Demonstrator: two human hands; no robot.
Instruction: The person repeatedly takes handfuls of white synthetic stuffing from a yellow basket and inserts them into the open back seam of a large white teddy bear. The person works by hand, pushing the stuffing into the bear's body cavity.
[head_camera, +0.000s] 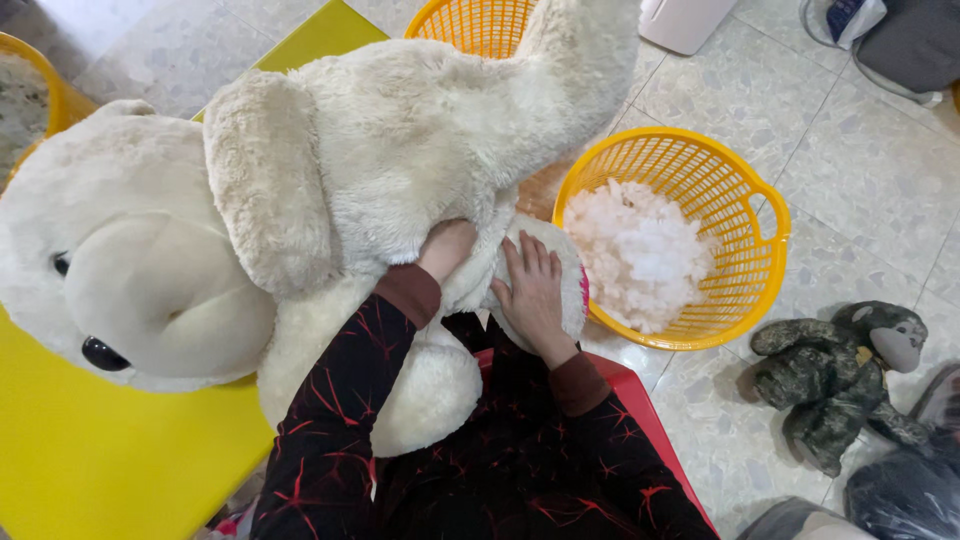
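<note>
While a large cream plush dog (330, 190) lies across the yellow table's (90, 460) right edge, the left hand (447, 248) is buried in its body, grip hidden; the right hand (532, 290) presses flat, open, against it. White stuffing (640, 250) fills a yellow basket (760, 270) nearby.

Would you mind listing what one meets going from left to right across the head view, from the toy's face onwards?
Cream plush dog's face → left hand pushed into the plush body → right hand flat on the plush → yellow basket of white stuffing → small camouflage monkey toy on the floor.
</note>
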